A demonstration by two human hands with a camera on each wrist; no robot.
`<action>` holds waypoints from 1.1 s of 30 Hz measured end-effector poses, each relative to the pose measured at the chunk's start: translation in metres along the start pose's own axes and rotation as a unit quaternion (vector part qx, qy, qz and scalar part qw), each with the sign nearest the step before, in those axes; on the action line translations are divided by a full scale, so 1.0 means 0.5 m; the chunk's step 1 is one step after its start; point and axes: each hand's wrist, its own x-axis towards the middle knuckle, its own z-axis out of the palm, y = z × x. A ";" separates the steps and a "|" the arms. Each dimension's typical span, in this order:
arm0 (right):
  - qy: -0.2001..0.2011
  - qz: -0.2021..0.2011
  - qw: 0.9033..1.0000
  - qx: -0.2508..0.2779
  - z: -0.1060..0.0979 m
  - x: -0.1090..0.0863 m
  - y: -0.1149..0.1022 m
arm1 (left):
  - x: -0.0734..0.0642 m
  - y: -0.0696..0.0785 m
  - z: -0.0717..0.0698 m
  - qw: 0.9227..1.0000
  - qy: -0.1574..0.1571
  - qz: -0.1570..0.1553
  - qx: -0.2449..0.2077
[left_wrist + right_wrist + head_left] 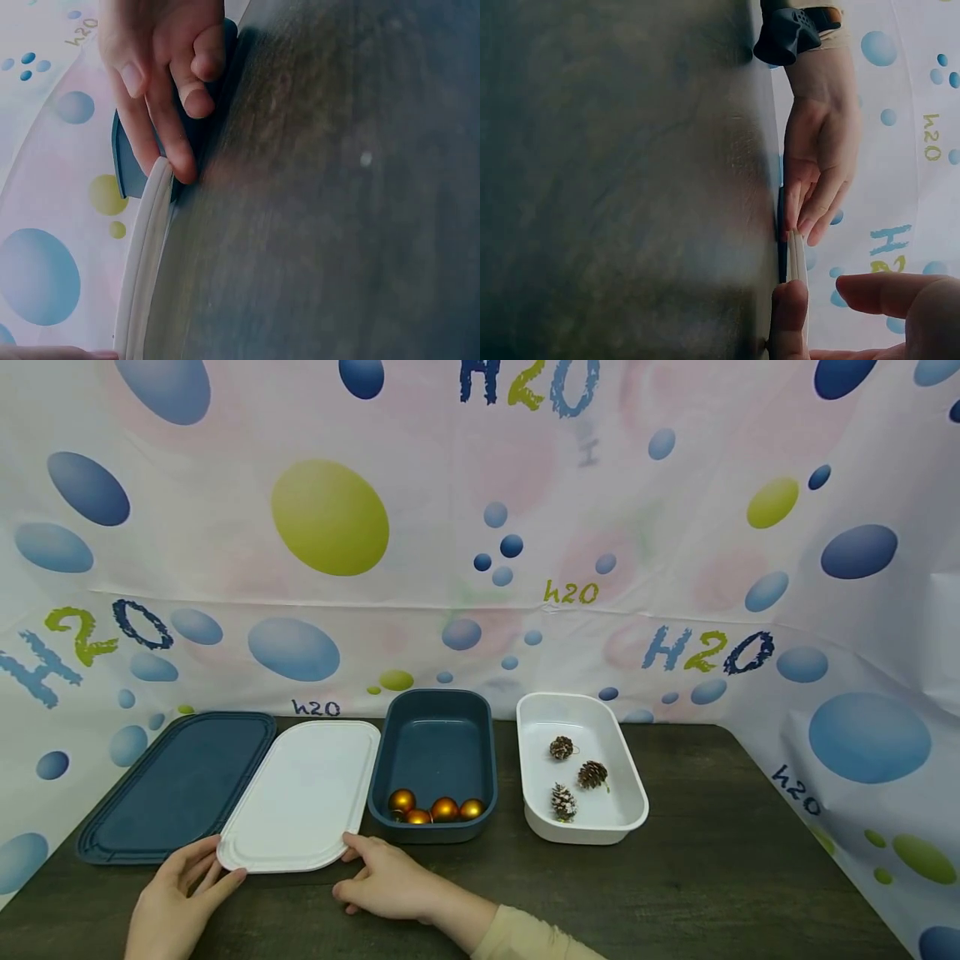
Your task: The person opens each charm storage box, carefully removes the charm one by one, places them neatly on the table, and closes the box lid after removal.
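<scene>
A white lid point(306, 793) lies on the dark table between a dark blue lid and a dark blue container. My left hand point(183, 897) pinches its front left corner, thumb at the near edge and fingers along the side. At the front right corner, my right hand point(393, 878) holds the rim between its fingers. The left wrist view shows the right hand point(165, 82) with fingers on both sides of the rim point(146, 247). In the right wrist view, the left hand point(825, 142) grips the far end of the rim.
The dark blue lid point(180, 777) lies at the left. The dark blue container point(435, 735) holds several orange-gold baubles point(444, 810). Right of it, a white container point(547, 718) holds three pine cones point(592, 775). A patterned curtain point(450, 527) hangs behind the table point(720, 860).
</scene>
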 end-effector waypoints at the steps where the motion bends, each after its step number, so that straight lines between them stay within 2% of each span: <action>1: 0.001 0.002 1.000 -0.001 0.001 0.002 0.000 | 0.000 0.001 0.001 1.000 0.002 0.001 -0.001; 9: 0.007 0.009 1.000 -0.029 0.007 0.016 -0.009 | -0.004 0.017 0.003 1.000 0.009 -0.002 -0.004; 16: 0.017 0.017 0.999 -0.042 0.013 0.025 -0.015 | -0.002 0.017 0.001 1.000 0.006 -0.003 0.007; 25: 0.017 0.017 0.998 -0.060 0.012 0.034 -0.013 | 0.002 0.019 0.000 0.999 -0.013 -0.007 0.032; 33: 0.037 0.011 0.996 -0.075 0.013 0.042 -0.010 | 0.005 0.022 0.000 0.999 -0.029 -0.011 0.043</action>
